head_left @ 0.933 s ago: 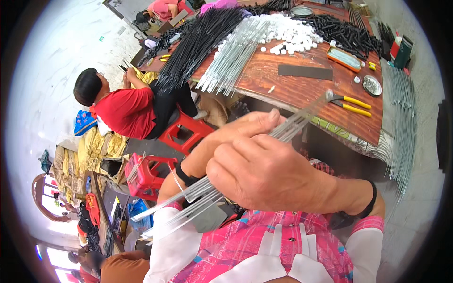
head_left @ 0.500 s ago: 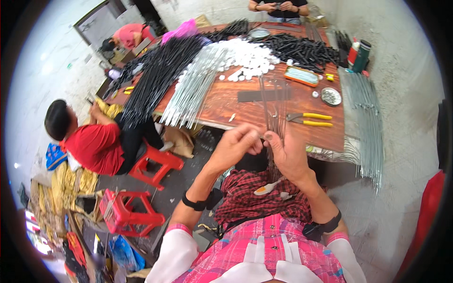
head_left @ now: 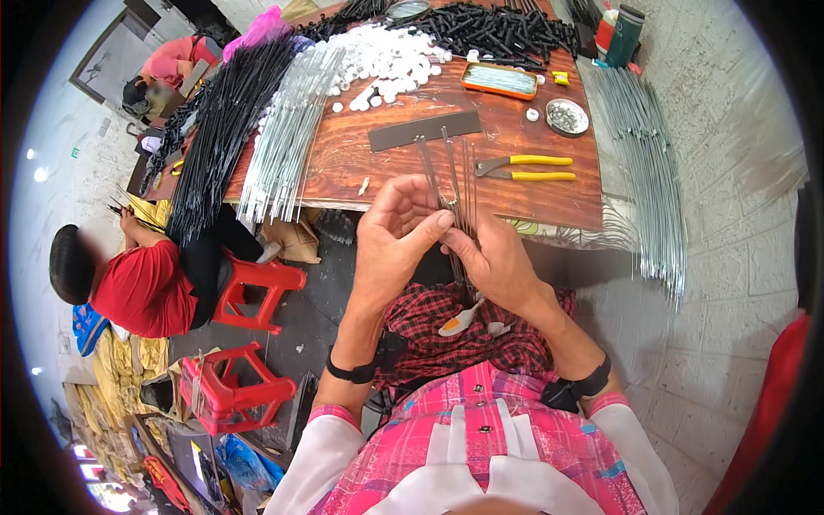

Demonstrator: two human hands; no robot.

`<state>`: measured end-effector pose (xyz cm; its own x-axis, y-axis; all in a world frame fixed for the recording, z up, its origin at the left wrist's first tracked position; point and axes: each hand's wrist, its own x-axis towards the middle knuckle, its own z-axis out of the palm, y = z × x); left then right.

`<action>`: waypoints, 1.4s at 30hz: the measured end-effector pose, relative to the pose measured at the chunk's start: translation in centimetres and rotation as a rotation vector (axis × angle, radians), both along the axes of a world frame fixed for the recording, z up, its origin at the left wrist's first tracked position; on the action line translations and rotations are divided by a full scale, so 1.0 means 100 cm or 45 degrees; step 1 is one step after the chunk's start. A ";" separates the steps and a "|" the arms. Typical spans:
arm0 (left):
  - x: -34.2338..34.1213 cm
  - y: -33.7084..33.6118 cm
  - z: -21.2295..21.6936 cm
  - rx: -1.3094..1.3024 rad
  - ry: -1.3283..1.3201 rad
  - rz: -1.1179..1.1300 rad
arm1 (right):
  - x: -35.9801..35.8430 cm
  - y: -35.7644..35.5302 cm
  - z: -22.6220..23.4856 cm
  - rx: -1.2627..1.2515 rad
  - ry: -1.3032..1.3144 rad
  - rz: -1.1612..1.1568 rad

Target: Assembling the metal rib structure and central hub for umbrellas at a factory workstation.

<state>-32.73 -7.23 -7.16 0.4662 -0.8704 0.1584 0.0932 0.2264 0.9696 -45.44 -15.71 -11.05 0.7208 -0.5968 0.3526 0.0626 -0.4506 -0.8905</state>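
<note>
In front of my lap, just off the table edge, my two hands hold a bunch of thin metal rods (head_left: 469, 189) upright. My right hand (head_left: 498, 264) is closed round the lower part of the bunch, its thumb laid across the rods. My left hand (head_left: 390, 230) is on the left side, with its thumb against the rods and its fingers curled behind them. One or two rods lean away from the rest near the left fingers. Beyond the hands lie cutting pliers with yellow handles (head_left: 541, 176) and a flat dark strip (head_left: 422, 131).
The wooden table (head_left: 335, 176) carries black rods (head_left: 225, 129), silver rods (head_left: 281, 142), white caps (head_left: 386, 56), black tubes (head_left: 498, 34), an orange tray (head_left: 499, 93) and a round dish (head_left: 566, 118). More rods (head_left: 639, 163) hang at right. A person in red (head_left: 146, 287) sits left near red stools (head_left: 232, 390).
My view has shifted, so the table and the seated person sit further left. My left hand has turned from a tight pinch to a looser hold around the rods.
</note>
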 end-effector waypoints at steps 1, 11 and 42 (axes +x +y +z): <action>-0.003 0.002 0.004 0.014 0.011 -0.001 | -0.002 0.001 0.006 0.014 0.011 -0.001; 0.002 0.003 -0.020 -0.076 0.115 0.095 | -0.002 -0.001 -0.001 -0.035 0.155 0.091; 0.008 -0.005 -0.010 0.031 0.074 -0.132 | -0.003 -0.052 0.000 1.056 -0.213 0.593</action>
